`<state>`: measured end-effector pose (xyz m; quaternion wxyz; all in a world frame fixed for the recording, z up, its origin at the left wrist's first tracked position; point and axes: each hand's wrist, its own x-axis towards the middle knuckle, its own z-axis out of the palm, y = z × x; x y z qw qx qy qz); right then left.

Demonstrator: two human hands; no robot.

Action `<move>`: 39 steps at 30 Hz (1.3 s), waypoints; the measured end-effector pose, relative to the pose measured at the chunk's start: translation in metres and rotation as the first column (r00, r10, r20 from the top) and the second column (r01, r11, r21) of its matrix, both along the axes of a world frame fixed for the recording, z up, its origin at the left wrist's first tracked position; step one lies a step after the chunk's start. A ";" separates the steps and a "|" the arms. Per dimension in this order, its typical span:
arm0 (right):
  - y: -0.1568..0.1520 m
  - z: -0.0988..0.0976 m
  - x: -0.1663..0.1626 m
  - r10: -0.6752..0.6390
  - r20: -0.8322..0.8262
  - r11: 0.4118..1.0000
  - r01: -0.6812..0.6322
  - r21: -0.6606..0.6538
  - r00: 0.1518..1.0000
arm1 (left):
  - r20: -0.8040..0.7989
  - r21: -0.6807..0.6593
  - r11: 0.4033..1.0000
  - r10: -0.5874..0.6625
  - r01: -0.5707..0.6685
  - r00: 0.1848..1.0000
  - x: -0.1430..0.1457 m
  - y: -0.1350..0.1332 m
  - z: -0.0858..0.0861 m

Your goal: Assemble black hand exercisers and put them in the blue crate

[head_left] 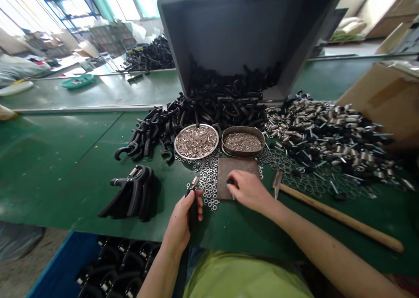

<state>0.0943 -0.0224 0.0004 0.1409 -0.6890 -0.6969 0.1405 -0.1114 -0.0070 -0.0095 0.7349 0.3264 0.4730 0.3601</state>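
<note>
My left hand [183, 215] is closed around a black curved plastic handle [194, 215], with a ribbed metal spring [194, 183] showing at its upper end. My right hand [247, 188] is over a flat metal plate [225, 169], its fingers pinched on a small black knob [230, 181]; the rest of that piece is mostly hidden. Loose nuts [207, 180] lie between the two hands. Beyond them stand a round dish of small metal pins [196, 141] and an oval tin of tiny metal parts [242, 142].
Finished-looking black handles [137, 193] are stacked at left. A hammer [340, 215] lies at right, below piled springs and knobbed bolts [327, 132] and metal rings [304, 175]. Behind, a tipped grey bin [242, 31] spills black handles [216, 108]. A cardboard box [386, 97] stands far right.
</note>
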 end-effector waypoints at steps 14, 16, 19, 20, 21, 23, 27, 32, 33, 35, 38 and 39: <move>0.027 -0.020 0.133 -0.211 0.198 0.977 0.203 0.056 0.957 | 0.169 -0.222 0.944 -0.208 0.243 0.963 0.069 -0.007 -0.002; 0.027 -0.020 0.136 -0.230 0.200 0.973 0.218 0.077 0.952 | 0.178 -0.230 0.940 -0.213 0.251 0.961 0.073 -0.007 -0.003; 0.015 -0.012 0.127 -0.217 0.058 0.963 0.204 0.177 0.974 | 0.225 -0.261 0.923 -0.226 0.282 0.948 0.077 -0.006 -0.003; 0.008 -0.007 0.119 -0.173 -0.039 0.960 0.178 0.216 0.984 | 0.247 -0.274 0.915 -0.231 0.297 0.941 0.079 -0.005 -0.003; 0.001 -0.002 0.108 -0.111 -0.143 0.958 0.144 0.249 0.983 | 0.269 -0.286 0.906 -0.237 0.313 0.934 0.081 -0.005 -0.002; -0.015 0.009 0.083 0.011 -0.297 0.955 0.079 0.287 0.955 | 0.307 -0.301 0.890 -0.249 0.342 0.919 0.084 -0.004 -0.001; -0.036 0.019 0.039 0.106 -0.285 0.936 0.000 0.351 0.953 | 0.339 -0.290 0.880 -0.273 0.375 0.901 0.092 -0.007 0.004; -0.041 0.009 0.022 0.165 -0.123 0.911 -0.104 0.399 0.979 | 0.246 -0.233 0.902 -0.308 0.364 0.919 0.095 -0.013 0.005; -0.041 0.006 0.022 0.174 -0.114 0.908 -0.114 0.404 0.978 | 0.218 -0.198 0.913 -0.313 0.356 0.925 0.095 -0.014 0.004; -0.042 0.005 0.021 0.186 -0.133 0.906 -0.117 0.408 0.974 | 0.157 -0.125 0.932 -0.319 0.339 0.935 0.093 -0.016 0.002; -0.041 0.009 0.026 0.176 -0.234 0.932 -0.086 0.351 0.956 | 0.080 -0.082 0.939 -0.329 0.335 0.941 0.088 -0.017 0.000; -0.040 0.012 0.030 0.153 -0.259 0.945 -0.064 0.320 0.954 | 0.064 -0.086 0.937 -0.333 0.338 0.941 0.086 -0.016 0.000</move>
